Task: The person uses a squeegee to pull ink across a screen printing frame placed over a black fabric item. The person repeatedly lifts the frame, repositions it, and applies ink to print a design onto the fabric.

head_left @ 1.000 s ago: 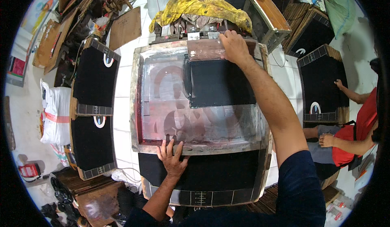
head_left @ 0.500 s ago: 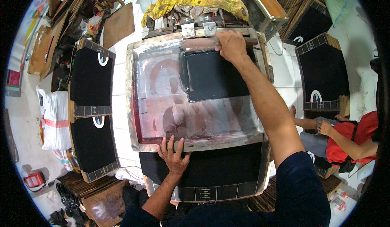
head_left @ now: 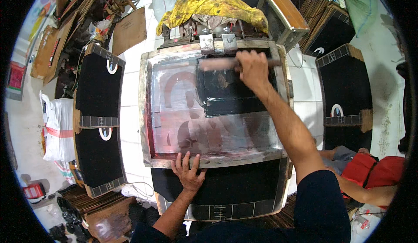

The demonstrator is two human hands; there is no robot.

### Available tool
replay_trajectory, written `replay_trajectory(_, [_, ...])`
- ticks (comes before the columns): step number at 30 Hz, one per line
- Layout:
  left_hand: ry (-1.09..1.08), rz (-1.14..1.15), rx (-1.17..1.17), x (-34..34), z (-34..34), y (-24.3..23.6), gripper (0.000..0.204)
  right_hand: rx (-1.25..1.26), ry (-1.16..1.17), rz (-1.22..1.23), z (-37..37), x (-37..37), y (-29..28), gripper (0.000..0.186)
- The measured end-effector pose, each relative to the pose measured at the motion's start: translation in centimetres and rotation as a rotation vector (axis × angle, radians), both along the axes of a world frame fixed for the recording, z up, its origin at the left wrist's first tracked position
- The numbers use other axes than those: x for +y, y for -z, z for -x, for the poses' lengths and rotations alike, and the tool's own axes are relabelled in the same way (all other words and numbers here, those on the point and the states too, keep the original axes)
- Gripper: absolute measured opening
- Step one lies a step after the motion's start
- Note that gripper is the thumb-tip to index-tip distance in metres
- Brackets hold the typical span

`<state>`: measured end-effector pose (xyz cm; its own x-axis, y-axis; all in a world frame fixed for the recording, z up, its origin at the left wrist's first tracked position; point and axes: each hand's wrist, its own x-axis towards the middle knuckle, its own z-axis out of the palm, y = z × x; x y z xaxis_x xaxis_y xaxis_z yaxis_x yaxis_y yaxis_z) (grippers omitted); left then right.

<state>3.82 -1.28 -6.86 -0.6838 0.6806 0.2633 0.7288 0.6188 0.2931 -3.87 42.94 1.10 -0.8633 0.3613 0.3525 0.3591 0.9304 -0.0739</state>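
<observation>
My right hand (head_left: 254, 70) grips a wooden-handled squeegee (head_left: 217, 64), blurred by motion, near the far side of a screen printing frame (head_left: 257, 157). Below it the mesh carries a dark rectangular area (head_left: 235, 88) with a wet-looking edge; pale mesh with large curved reddish-brown shapes (head_left: 176, 88) surrounds it. My left hand (head_left: 190, 177) lies with spread fingers on the frame's near rail. Under the frame is a board covered in black cloth (head_left: 235, 184), whose near edge bears white ruled lines. Two metal clamps (head_left: 207, 44) hold the frame's far rail.
Boards with black cloth pieces stand at left (head_left: 98, 88) and right (head_left: 348, 82). A stained yellow cloth (head_left: 213, 10) drapes over the hardware behind the frame. A person in red (head_left: 365, 171) sits at the right. Stacked cardboard (head_left: 109, 217) lies at lower left.
My right hand has drawn the squeegee slightly toward me from the far rail. My left hand stays on the near rail. The person at right has shifted lower, and the view has moved slightly.
</observation>
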Motion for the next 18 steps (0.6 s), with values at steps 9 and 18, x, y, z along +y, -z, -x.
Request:
replay_trajectory(9, [-0.017, -0.008, 0.020, 0.1, 0.0, 0.3, 0.063, -0.047, 0.001, 0.016, -1.0, 0.0, 0.6, 0.029])
replay_trajectory(18, [-0.015, -0.038, 0.022, 0.5, -0.1, -0.6, 0.067, -0.038, 0.027, 0.052, -12.2, -10.9, 0.8, 0.023])
